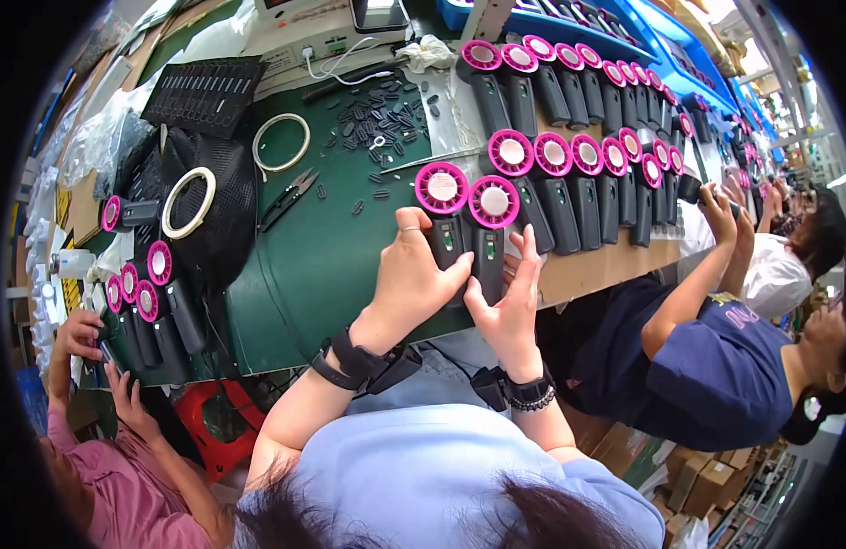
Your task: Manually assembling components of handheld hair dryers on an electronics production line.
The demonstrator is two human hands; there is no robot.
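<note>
My left hand [406,279] is closed around the black handle of one handheld fan [441,188], its thumb pressing on the front. My right hand [512,306] grips a second handheld fan [493,202] close beside it, with the thumb on the lower handle. Both fans have round pink heads with pale centres, tilted up and away from me. In each handle a small opening shows a green circuit board. The lower ends of the handles are partly hidden by my fingers. Many small black oval pieces [373,119] lie loose on the green work mat [295,311] beyond my left hand.
Rows of similar fans [560,206] line the table to the right. Cutters [290,197], two tape rings [281,142] and a dark slotted sheet [203,96] lie leftward. Blue bins [578,27] stand at the back. Co-workers sit on both sides, one person's hands [121,393] at the left.
</note>
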